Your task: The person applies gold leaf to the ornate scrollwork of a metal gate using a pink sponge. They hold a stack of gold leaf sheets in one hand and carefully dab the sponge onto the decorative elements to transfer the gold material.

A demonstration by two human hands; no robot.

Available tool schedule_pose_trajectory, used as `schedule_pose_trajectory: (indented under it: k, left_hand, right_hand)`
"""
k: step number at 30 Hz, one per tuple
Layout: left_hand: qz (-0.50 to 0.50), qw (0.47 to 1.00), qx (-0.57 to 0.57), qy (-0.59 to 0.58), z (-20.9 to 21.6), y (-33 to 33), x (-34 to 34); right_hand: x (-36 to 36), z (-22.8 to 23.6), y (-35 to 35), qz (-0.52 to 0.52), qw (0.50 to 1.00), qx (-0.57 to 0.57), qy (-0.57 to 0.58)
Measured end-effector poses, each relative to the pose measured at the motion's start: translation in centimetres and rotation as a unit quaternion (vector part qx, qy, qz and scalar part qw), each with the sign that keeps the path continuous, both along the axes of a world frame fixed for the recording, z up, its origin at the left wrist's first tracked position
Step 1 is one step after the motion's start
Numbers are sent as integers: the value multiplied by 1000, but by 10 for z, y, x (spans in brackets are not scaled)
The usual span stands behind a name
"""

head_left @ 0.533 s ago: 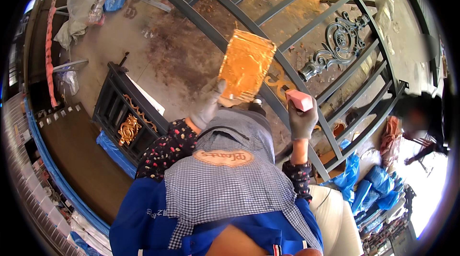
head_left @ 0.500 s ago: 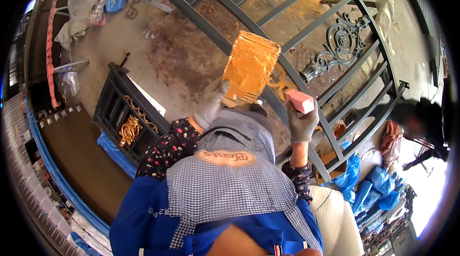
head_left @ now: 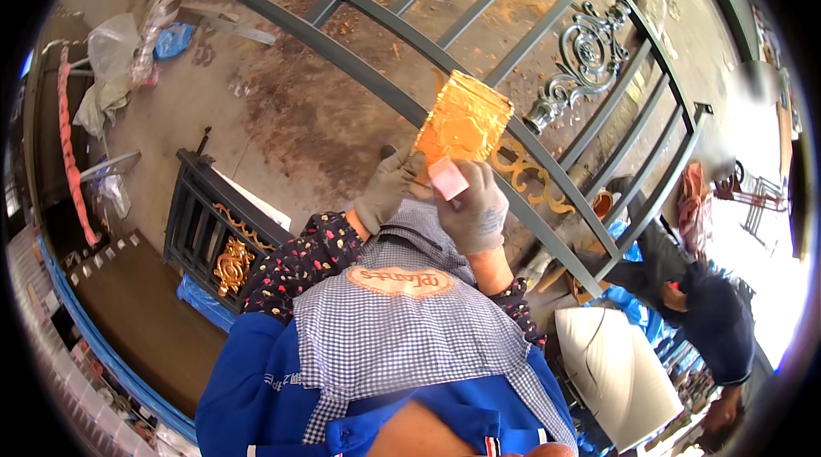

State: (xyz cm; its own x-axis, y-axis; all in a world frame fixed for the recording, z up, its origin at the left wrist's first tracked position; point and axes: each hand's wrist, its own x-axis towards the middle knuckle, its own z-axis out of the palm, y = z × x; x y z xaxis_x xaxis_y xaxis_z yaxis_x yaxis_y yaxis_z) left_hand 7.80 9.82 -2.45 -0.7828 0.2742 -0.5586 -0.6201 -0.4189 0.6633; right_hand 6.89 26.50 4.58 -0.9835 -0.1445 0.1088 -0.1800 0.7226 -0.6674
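My left hand (head_left: pixel 386 187), in a grey glove, holds the lower edge of a shiny gold sheet (head_left: pixel 463 120) upright in front of me. My right hand (head_left: pixel 476 207), also gloved, grips a small pink block (head_left: pixel 447 177) and presses it against the sheet's bottom edge. Both hands meet just below the sheet. Behind them lies a dark grey metal gate (head_left: pixel 368 81) with a silver scroll ornament (head_left: pixel 583 59) and a gold-coloured scroll (head_left: pixel 523 169).
A small black railing panel with gold ornaments (head_left: pixel 211 235) stands at my left. Another person in dark clothes (head_left: pixel 701 312) bends at the right. A white cone-shaped thing (head_left: pixel 620 371) sits lower right, blue sheeting (head_left: pixel 637 307) beyond it, bags (head_left: pixel 111 64) at far left.
My right hand has moved left with the pink block, from beside the gold sheet to its lower edge, next to my left hand. The sheet has shifted slightly.
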Motion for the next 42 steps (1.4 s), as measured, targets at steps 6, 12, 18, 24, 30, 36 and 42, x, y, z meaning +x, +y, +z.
schedule_pose_trajectory:
  k: [6, 12, 18, 24, 30, 36, 42]
  left_hand:
    - [47, 996, 72, 6, 18, 4, -2]
    - [50, 997, 58, 4, 3, -1, 1]
    - [94, 992, 77, 28, 5, -5, 4]
    - [134, 989, 46, 30, 5, 2, 11]
    - [148, 989, 12, 27, -19, 2, 32]
    - [195, 979, 48, 19, -7, 16, 36]
    - [233, 971, 57, 11, 10, 30, 38]
  right_hand:
    - [7, 1, 11, -67, 998, 2, -17]
    - [20, -21, 43, -139, 945, -282, -88]
    - [19, -104, 139, -266, 922, -264, -103]
    - [-21, -152, 135, -203, 975, -28, -89]
    - [-44, -157, 126, -166, 975, 28, -144]
    - [-39, -154, 141, 25, 989, 80, -124]
    - [-55, -134, 182, 243, 947, 166, -131]
